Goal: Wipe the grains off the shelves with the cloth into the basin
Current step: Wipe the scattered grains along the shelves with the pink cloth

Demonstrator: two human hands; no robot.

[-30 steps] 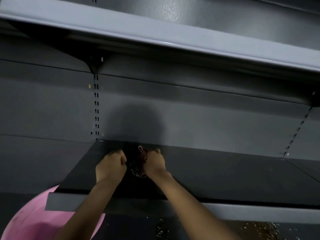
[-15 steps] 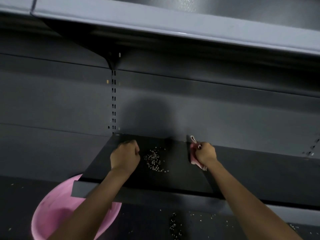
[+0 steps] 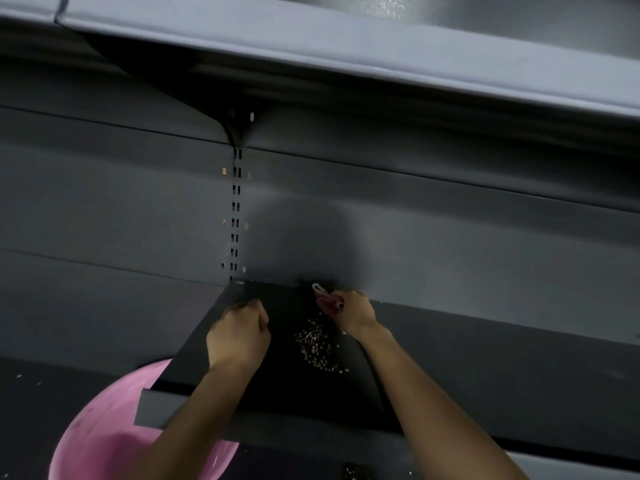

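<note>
A dark metal shelf (image 3: 450, 358) holds 1 pile of grains (image 3: 315, 344) between 2 hands. The pink basin (image 3: 104, 427) waits below its left end. The right hand (image 3: 349, 311) pinches the cloth (image 3: 322, 296); sweeping leftward, flat and low, seems best. The left hand (image 3: 239, 336) is curled, seemingly empty. Since 0.5 seconds ago, the cloth hand has moved closer to the pile.

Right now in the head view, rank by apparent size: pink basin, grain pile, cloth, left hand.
1. pink basin, largest even though the shelf hides part of it.
2. left hand.
3. grain pile, somewhat smaller than the hand.
4. cloth, smallest as seen; the right hand covers most of it, so its true size is unsure.
</note>
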